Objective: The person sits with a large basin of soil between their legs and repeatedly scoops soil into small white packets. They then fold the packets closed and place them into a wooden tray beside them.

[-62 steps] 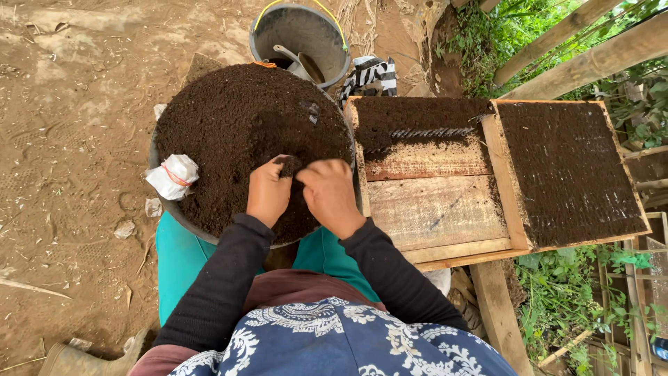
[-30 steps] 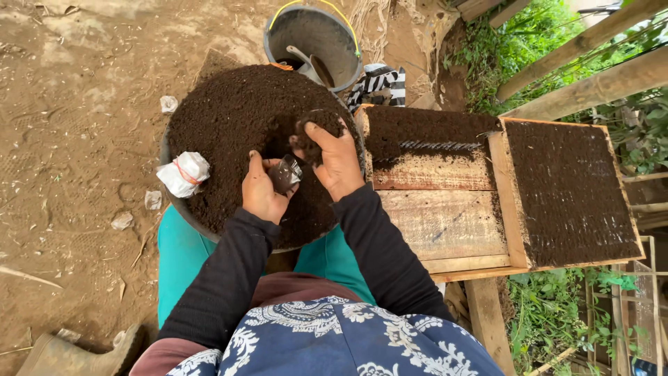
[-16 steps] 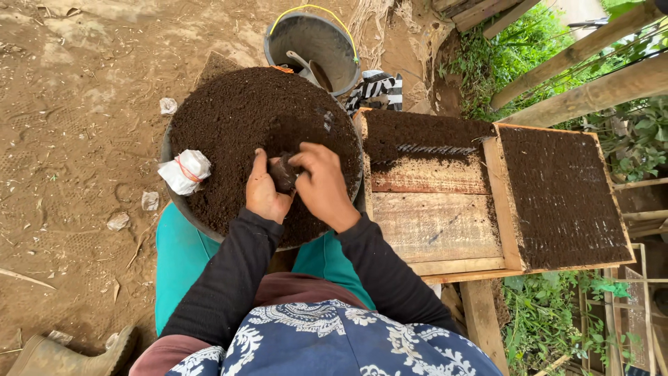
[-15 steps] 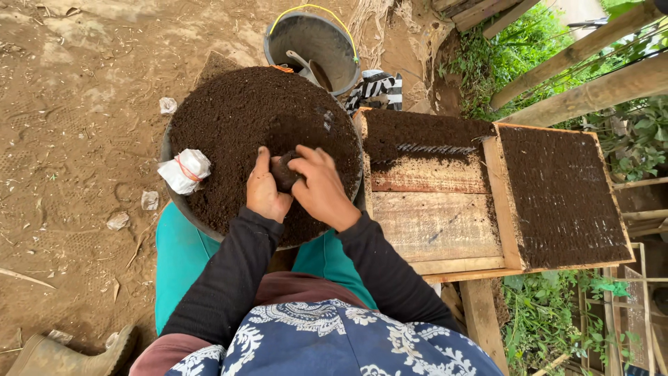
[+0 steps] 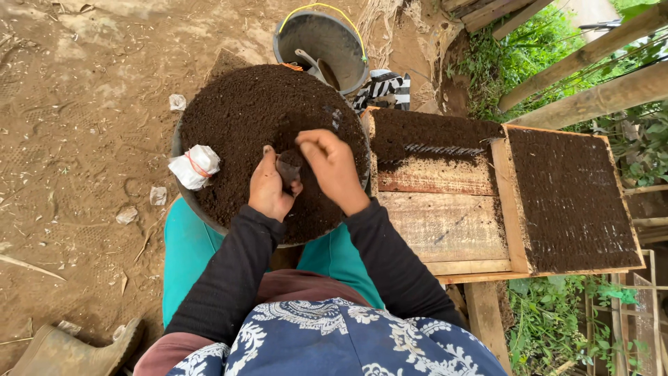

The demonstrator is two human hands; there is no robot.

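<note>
A wide round basin [image 5: 182, 186] heaped with dark soil [image 5: 250, 118] rests on my lap. My left hand [image 5: 268, 188] holds a small dark soil-filled pouch [image 5: 287, 169] over the soil. My right hand [image 5: 334, 167] hovers just above and to the right of the pouch, fingers curled and pinched together, touching its top. A white bundle tied with a red band [image 5: 193, 167] lies on the soil at the basin's left edge.
To the right stands a wooden tray [image 5: 445, 223], partly filled with soil at its far end, and beside it a second tray [image 5: 570, 198] packed with soil. A grey bucket [image 5: 321, 42] with a scoop is behind the basin. A boot [image 5: 69, 351] lies at lower left.
My right hand dipped into the soil and came back to the pouch several times; now it has lifted slightly above the pouch. The left hand has stayed holding the pouch.
</note>
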